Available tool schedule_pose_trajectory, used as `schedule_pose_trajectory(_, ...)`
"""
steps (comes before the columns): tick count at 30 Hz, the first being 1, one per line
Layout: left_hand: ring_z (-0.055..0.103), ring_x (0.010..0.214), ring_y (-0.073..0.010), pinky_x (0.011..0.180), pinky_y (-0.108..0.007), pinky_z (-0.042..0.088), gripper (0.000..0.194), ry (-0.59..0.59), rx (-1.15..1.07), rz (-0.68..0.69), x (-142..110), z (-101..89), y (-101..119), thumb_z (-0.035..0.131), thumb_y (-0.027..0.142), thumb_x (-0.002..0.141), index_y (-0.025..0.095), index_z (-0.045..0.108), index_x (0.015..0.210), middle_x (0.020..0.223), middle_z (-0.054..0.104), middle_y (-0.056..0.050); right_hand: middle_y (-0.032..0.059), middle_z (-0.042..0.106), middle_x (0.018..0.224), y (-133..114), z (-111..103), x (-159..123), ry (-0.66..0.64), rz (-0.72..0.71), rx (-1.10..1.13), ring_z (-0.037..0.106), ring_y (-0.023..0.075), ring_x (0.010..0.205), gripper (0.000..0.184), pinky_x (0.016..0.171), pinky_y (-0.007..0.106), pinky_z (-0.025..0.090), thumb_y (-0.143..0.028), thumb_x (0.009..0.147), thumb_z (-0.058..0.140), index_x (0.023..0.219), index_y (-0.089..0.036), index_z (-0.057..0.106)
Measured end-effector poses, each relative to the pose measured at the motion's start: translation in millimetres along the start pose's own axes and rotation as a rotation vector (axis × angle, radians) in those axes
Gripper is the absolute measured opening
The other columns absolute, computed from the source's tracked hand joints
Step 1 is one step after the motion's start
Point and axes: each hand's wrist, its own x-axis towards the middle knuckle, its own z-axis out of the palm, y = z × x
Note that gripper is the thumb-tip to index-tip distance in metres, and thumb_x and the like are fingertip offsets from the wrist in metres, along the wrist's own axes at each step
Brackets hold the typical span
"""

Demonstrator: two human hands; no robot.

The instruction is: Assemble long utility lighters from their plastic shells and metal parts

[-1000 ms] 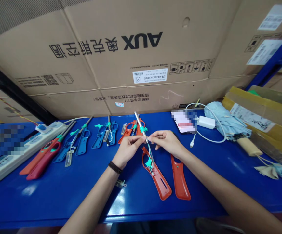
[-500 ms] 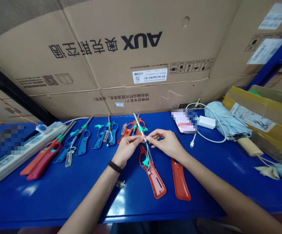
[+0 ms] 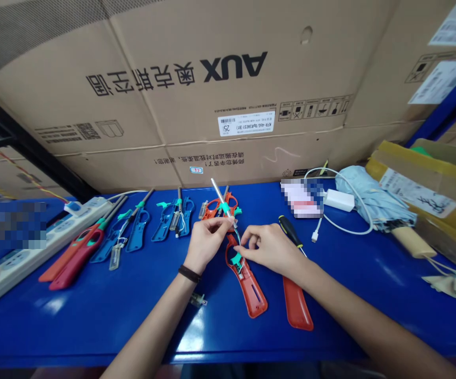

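Note:
My left hand (image 3: 208, 242) pinches the lower end of a lighter's metal tube (image 3: 217, 189), which tilts up and away to the left. Thin wires run from the tube down to an open red lighter shell half (image 3: 252, 292) on the table. A green trigger (image 3: 236, 259) sits in that shell's ring. My right hand (image 3: 269, 247) is closed, thumb and forefinger pinching at the wires above the trigger; the exact contact is partly hidden. Beneath my right forearm lies the other red shell half (image 3: 299, 305). A small clear fuel tank (image 3: 198, 300) rests by my left wrist.
Opened blue lighters (image 3: 136, 229) and an opened orange-red one (image 3: 211, 206) lie along the back. Two closed red lighters (image 3: 78, 255) rest beside a power strip (image 3: 46, 237). A screwdriver (image 3: 288, 229), charger (image 3: 338, 200), umbrella (image 3: 373, 200) and cardboard box (image 3: 417, 179) are on the right.
My right hand has moved down from the tube's end to the wires near the trigger, exposing the screwdriver. My left hand still grips the tube, and the view has shifted slightly.

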Motion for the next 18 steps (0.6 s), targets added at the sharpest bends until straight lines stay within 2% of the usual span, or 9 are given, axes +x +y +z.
schedule_pose_trajectory(3,0.067,0.077,-0.0201,0.074,-0.027,0.050,0.028,-0.005,0.000,-0.002,0.6,-0.6,0.7,0.070,0.039,0.068,0.013,0.074,0.075,0.078,0.074,-0.007,-0.0006,0.064,0.056,5.3,-0.5,1.7,-0.080,0.049,0.179,0.055,0.0098,0.048,0.015,0.047,0.020,0.040,-0.032,0.071,0.067,0.070,-0.017,0.066)
schedule_pose_trajectory(6,0.068,0.079,-0.0206,0.075,-0.028,0.050,0.027,-0.005,-0.003,-0.005,1.1,-1.0,1.1,0.069,0.038,0.068,0.013,0.074,0.075,0.078,0.074,-0.007,0.0034,0.069,0.067,8.8,-3.3,3.6,-0.222,0.122,0.328,0.059,0.0108,0.049,0.019,0.046,0.020,0.045,-0.032,0.076,0.061,0.082,-0.015,0.068)
schedule_pose_trajectory(9,0.068,0.080,-0.0208,0.074,-0.027,0.050,0.026,-0.004,-0.004,-0.013,1.0,-1.3,0.9,0.069,0.038,0.068,0.014,0.075,0.075,0.077,0.074,-0.007,0.0031,0.068,0.070,10.0,-7.3,5.9,-0.316,0.145,0.395,0.052,0.0067,0.041,0.022,0.042,0.019,0.044,-0.027,0.081,0.056,0.092,-0.013,0.067)
schedule_pose_trajectory(12,0.067,0.078,-0.0201,0.073,-0.026,0.050,0.027,-0.011,-0.002,-0.026,0.8,-1.6,0.5,0.069,0.039,0.068,0.014,0.075,0.076,0.076,0.074,-0.007,0.0000,0.065,0.065,10.2,-9.1,8.4,-0.337,0.173,0.459,0.046,0.0036,0.038,0.023,0.040,0.017,0.039,-0.026,0.081,0.058,0.096,-0.012,0.067)
schedule_pose_trajectory(18,0.066,0.074,-0.0183,0.069,-0.025,0.049,0.027,-0.027,0.000,-0.043,1.2,-0.9,0.3,0.070,0.039,0.067,0.014,0.075,0.077,0.075,0.074,-0.007,-0.0016,0.062,0.063,12.6,-3.2,11.2,-0.329,0.243,0.542,0.043,0.0017,0.037,0.019,0.038,0.015,0.034,-0.029,0.079,0.063,0.087,-0.012,0.067)
